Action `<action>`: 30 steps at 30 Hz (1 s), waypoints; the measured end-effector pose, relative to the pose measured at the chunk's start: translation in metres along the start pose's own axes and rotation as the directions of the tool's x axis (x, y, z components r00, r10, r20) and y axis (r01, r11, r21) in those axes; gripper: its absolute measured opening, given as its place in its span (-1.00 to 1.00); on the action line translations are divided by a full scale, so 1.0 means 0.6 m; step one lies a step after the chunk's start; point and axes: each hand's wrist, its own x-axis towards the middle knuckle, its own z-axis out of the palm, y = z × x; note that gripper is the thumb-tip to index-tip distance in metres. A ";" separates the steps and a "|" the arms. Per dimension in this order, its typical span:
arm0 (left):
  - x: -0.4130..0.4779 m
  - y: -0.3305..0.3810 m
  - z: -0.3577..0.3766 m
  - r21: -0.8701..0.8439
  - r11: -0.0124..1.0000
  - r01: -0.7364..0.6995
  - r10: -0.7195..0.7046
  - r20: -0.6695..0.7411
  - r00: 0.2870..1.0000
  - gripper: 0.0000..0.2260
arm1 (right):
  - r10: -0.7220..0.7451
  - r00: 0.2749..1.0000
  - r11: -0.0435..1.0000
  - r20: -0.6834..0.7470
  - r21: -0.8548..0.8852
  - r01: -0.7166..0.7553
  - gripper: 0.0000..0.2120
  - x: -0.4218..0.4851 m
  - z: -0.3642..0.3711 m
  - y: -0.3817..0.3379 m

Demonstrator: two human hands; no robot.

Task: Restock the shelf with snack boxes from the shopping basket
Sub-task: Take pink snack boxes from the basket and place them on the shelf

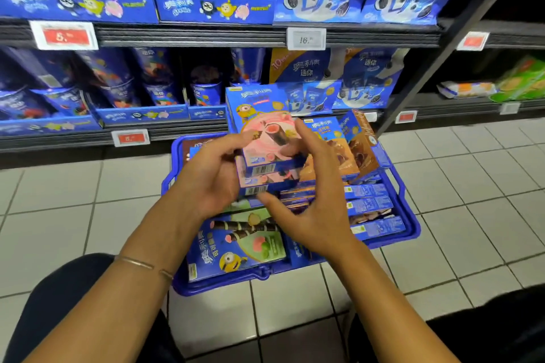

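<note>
Dark-trousered knees (59,318) flank a blue shopping basket (411,233) on the tiled floor (457,191) as a person's left hand (212,177) and right hand (312,206) clasp a small stack of pink snack boxes (265,153) just above it, fingers curled round both sides; a green box (250,244) and brown boxes (339,156) sit inside the basket, the stocked shelf (206,35) behind it

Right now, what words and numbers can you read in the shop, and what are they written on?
"16." on the white price tag; its smaller digits are blurred.
"5." on the upper red tag.
"5." on the lower red tag.
"10" and "迷你" on the blue bag.
Too blurred or small to read: the print and barcodes on the pink boxes, the boxes in the basket, and the other tags.
</note>
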 end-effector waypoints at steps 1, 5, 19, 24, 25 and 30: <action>0.003 -0.005 -0.004 0.023 0.999 -0.043 0.044 -0.050 0.998 -0.59 | 0.049 0.998 0.998 -0.044 0.031 -0.048 -0.24 -0.004 0.002 0.000; 0.006 -0.022 -0.004 0.145 0.975 -0.168 0.183 -0.095 0.978 -0.32 | 0.342 0.928 0.939 -0.148 0.074 -0.335 -0.36 0.006 0.011 -0.003; 0.014 -0.033 -0.009 0.362 0.864 -0.349 0.357 0.047 0.933 -0.61 | 0.556 0.798 0.703 0.234 0.379 -0.601 -0.55 0.033 0.015 -0.006; 0.022 -0.022 0.005 0.423 0.846 -0.325 0.411 -0.129 0.902 -0.26 | 0.655 0.698 0.502 0.290 0.523 -0.689 -0.51 0.036 0.012 -0.007; 0.022 -0.018 0.004 0.441 0.846 -0.299 0.398 -0.148 0.905 -0.21 | 0.647 0.684 0.442 0.336 0.566 -0.696 -0.55 0.035 0.009 -0.005; 0.021 -0.016 -0.013 0.269 0.954 -0.130 0.149 -0.052 0.987 -0.35 | 0.585 0.614 0.256 0.530 0.598 -0.760 -0.64 0.036 0.001 0.007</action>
